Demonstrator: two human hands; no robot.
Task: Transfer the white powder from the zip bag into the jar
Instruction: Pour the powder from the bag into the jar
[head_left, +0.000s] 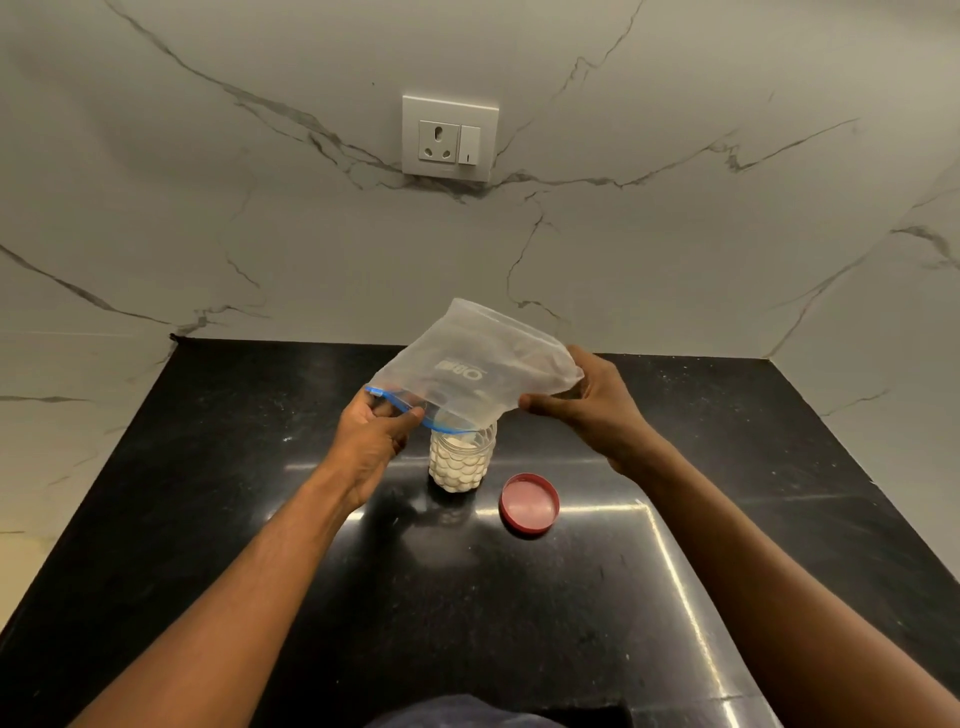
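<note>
A clear zip bag (467, 364) with a blue zip strip is held upside down and tilted over a clear dimpled jar (460, 462). The bag's open blue mouth rests at the jar's rim. The jar stands upright on the black countertop (208, 467), nearly full of white powder. The bag looks almost empty. My left hand (374, 431) pinches the blue zip edge at the bag's left corner. My right hand (587, 400) holds the bag's raised bottom end on the right.
A red jar lid (530, 503) lies upside down on the counter just right of the jar. A white marble wall with a socket and switch (449, 137) rises behind. The wall closes in on the counter's left and right sides.
</note>
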